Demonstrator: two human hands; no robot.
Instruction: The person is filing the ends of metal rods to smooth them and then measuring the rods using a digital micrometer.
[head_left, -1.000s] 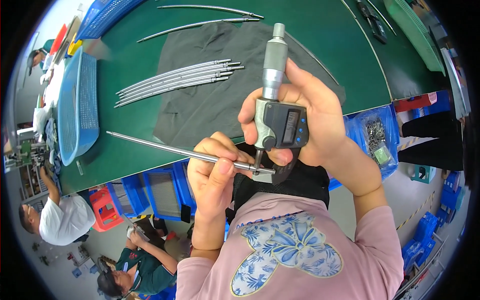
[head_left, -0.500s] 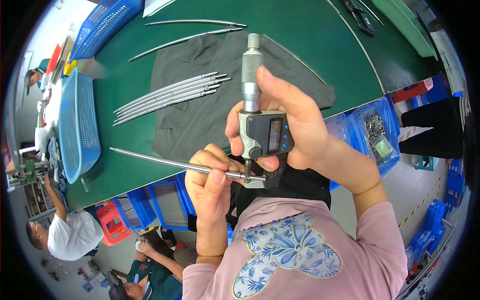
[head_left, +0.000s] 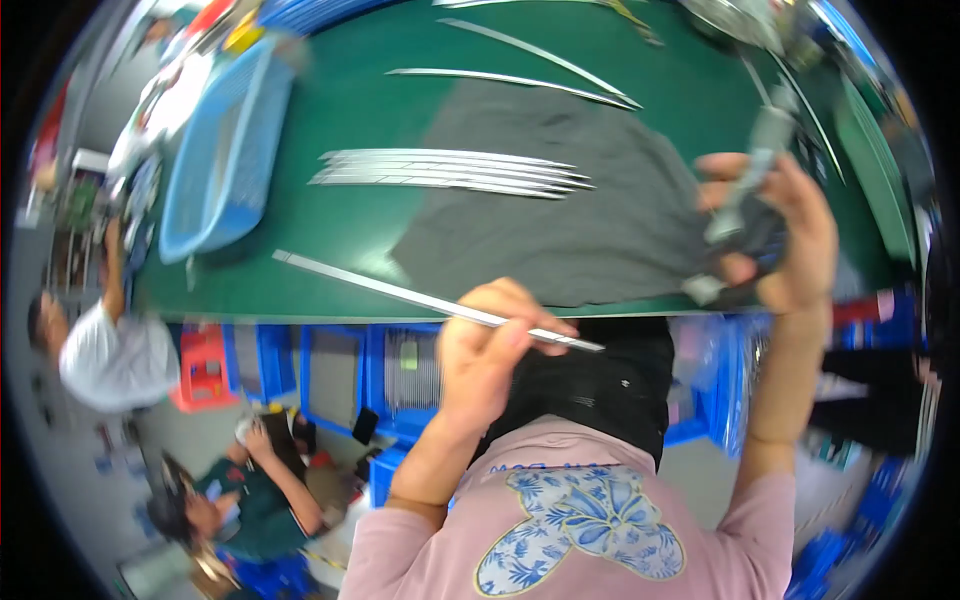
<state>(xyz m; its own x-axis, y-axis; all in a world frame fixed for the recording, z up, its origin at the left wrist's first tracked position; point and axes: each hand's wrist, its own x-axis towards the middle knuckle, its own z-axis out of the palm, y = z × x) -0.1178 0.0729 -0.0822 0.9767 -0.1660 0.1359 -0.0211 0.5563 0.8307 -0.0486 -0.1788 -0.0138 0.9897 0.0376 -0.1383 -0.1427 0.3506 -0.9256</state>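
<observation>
My left hand (head_left: 490, 345) grips a long thin metal rod (head_left: 400, 293) near its right end; the rod slants up and left over the edge of the green table (head_left: 340, 120). My right hand (head_left: 790, 235) is raised to the right and holds a digital micrometer (head_left: 745, 195), blurred, well apart from the rod. Behind the rod, a bundle of several similar metal rods (head_left: 450, 172) lies partly on a dark grey cloth (head_left: 580, 210).
A blue plastic basket (head_left: 225, 140) sits at the table's left. Two more curved-looking rods (head_left: 520, 80) lie at the far side. Blue bins (head_left: 340, 375) stand under the table. Two other people (head_left: 110, 350) are at the lower left.
My right hand has pulled the micrometer off the rod and swung it up and right. The left hand keeps the rod. The view has shifted.
</observation>
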